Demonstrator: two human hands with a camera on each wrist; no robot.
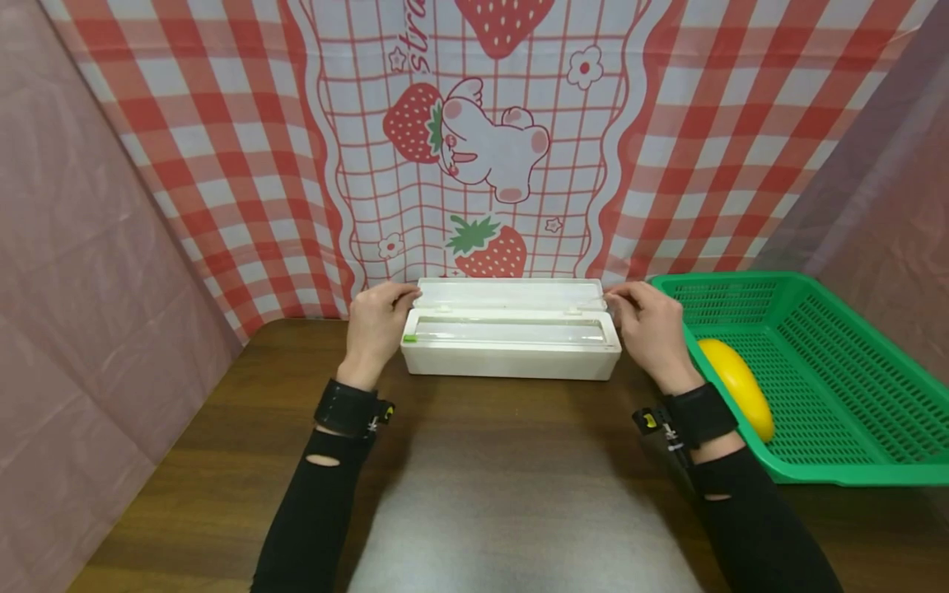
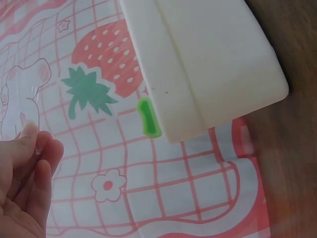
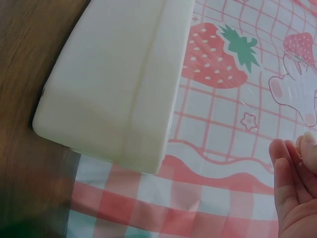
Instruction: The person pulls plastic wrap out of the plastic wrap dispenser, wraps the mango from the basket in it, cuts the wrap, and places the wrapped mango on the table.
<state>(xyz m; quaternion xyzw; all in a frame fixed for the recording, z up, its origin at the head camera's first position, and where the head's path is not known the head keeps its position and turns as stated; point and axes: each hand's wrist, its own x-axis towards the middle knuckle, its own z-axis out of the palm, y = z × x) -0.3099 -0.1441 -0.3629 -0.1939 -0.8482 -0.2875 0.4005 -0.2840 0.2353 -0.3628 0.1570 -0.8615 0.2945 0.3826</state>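
A long white plastic wrap dispenser box (image 1: pixel 511 362) stands on the table with its lid (image 1: pixel 511 294) raised at the back. A green slide cutter (image 1: pixel 410 338) sits at its front left corner. Beside the lid's left end, my left hand (image 1: pixel 376 325) pinches clear plastic wrap between thumb and fingertips. At the opposite end my right hand (image 1: pixel 652 325) pinches the wrap's other side. The film (image 3: pixel 306 116) is see-through, with faint glossy streaks, so its full outline cannot be made out. Both wrist views show the box's end wall and the pinching fingers.
On the right, a green plastic basket (image 1: pixel 830 473) holds a smooth yellow oblong object (image 1: pixel 737 387), close to my right forearm. A checked strawberry-print cloth (image 1: pixel 474 148) hangs behind the wooden table (image 1: pixel 511 461). Pink cloth (image 1: pixel 89 329) hangs along the left.
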